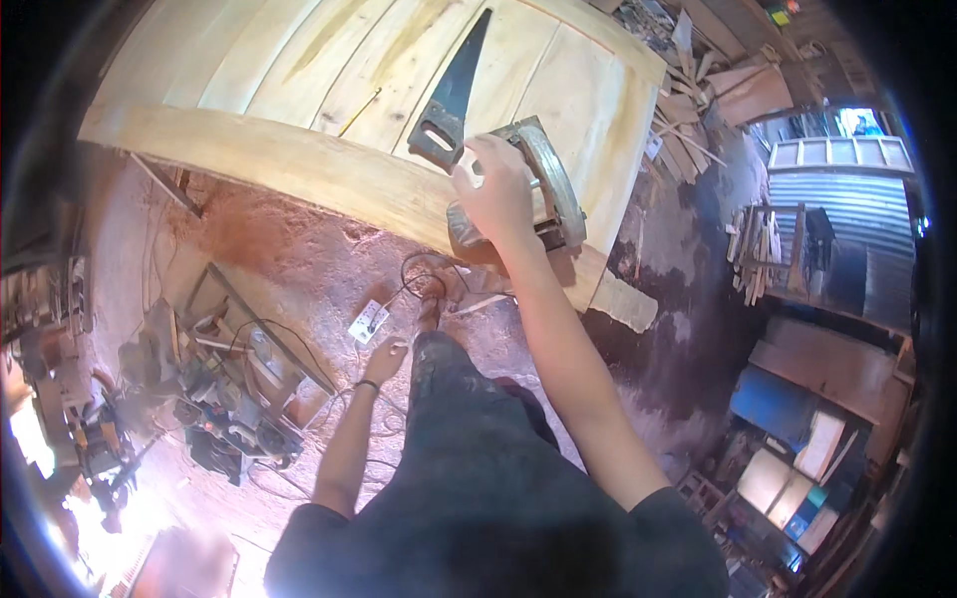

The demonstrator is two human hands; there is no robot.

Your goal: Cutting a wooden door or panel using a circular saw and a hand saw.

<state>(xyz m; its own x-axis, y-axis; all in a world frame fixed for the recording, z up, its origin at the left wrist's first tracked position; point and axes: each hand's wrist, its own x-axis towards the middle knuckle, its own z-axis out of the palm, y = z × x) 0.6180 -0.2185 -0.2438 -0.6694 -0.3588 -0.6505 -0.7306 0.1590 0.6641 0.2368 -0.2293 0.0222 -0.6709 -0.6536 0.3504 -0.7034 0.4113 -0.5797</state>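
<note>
My right hand [495, 189] is closed over a power tool that looks like a circular saw [554, 177], at the near right corner of a large pale wooden panel [269, 145]. The fingers curl round its upper part, and my hand hides the grip. Just left of these fingers lies a handsaw [454, 95], its dark handle toward me and its blade pointing away. My left hand [389, 356] hangs low beside my leg, fingers curled in, with nothing showing in it. Close to it on the floor is a white power strip [368, 322].
A pencil [359, 112] lies on the panel, left of the handsaw. Dark cables [424, 271] loop across the floor below. Wood offcuts [688, 125] are piled beyond the panel's right end. Tools and scraps [229, 419] clutter the left floor; boards [797, 478] stand at the lower right.
</note>
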